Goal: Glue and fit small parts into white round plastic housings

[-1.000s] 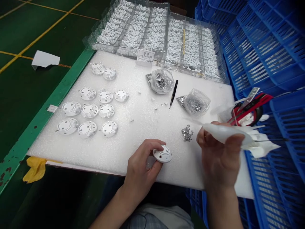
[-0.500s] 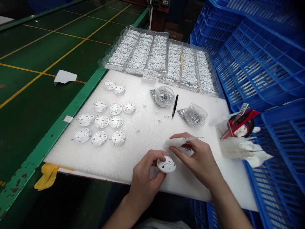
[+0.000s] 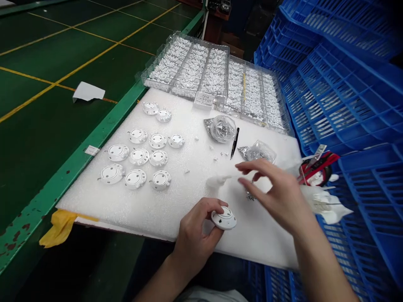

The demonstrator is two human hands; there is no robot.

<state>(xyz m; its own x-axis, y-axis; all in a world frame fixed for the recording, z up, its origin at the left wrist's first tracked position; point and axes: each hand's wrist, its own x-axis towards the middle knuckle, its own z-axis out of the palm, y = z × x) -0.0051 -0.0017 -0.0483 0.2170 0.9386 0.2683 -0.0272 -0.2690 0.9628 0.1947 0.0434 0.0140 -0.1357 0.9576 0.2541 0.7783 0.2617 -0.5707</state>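
My left hand (image 3: 200, 226) grips a round white plastic disc (image 3: 224, 218) between thumb and fingers, its face tilted up near the front of the foam sheet. Thumb and fingers apart, my right hand (image 3: 270, 188) hovers over the foam with nothing in it. Just left of its fingertips, a small white bottle with a thin needle tip (image 3: 215, 181) lies on the foam. Beneath the right hand is a little heap of tiny metal parts (image 3: 250, 195), partly covered. Several similar white discs (image 3: 137, 178) stand in rough rows on the left.
Clear divided trays (image 3: 189, 63) of small white parts line the far edge. Two plastic bags of metal parts (image 3: 223, 128) and a black pen-like tool (image 3: 234, 143) lie mid-foam. A holder with red-handled tools (image 3: 319, 170) and blue crates (image 3: 346, 100) border the right.
My right hand has let go of the white needle-tipped bottle, opened and moved right. The bottle now lies on the foam. My left hand still holds the disc.
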